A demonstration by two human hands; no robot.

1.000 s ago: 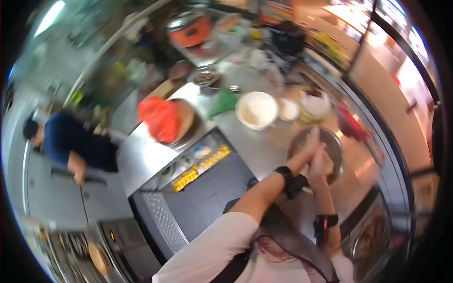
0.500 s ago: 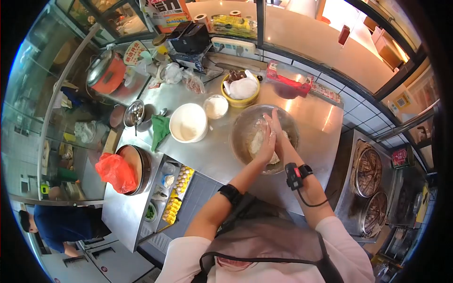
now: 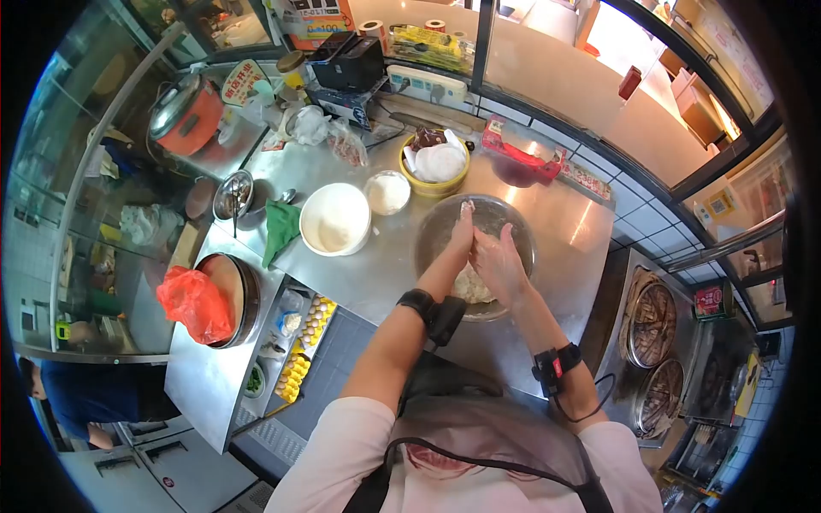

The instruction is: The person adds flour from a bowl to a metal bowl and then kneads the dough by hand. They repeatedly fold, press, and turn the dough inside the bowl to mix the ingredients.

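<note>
My left hand (image 3: 463,231) and my right hand (image 3: 500,263) touch each other above a metal mixing bowl (image 3: 523,224). On the left hand, the visible fingers point forward, with white flour or dough at the tips; part of that hand is hidden. My right hand has its thumb raised apart and its fingers stretched against the left hand's side. Neither hand holds an object. Pale dough (image 3: 472,286) lies in the bowl below them, partly covered by the hands. Left of the bowl stand a white tub (image 3: 335,220) and a small bowl of white powder (image 3: 387,193).
A yellow basket (image 3: 434,179) with a white bag stands behind the bowl. A green cloth (image 3: 281,229) and a red plastic bag (image 3: 195,303) are on the left. Egg trays (image 3: 294,376) sit below the counter edge. Round pans (image 3: 650,323) stand at right. Another person (image 3: 107,393) bends at far left.
My hands were pressed palm to palm over the bowl. They have shifted apart at the fingertips, the right hand lower with its thumb spread. The view has shifted slightly.
</note>
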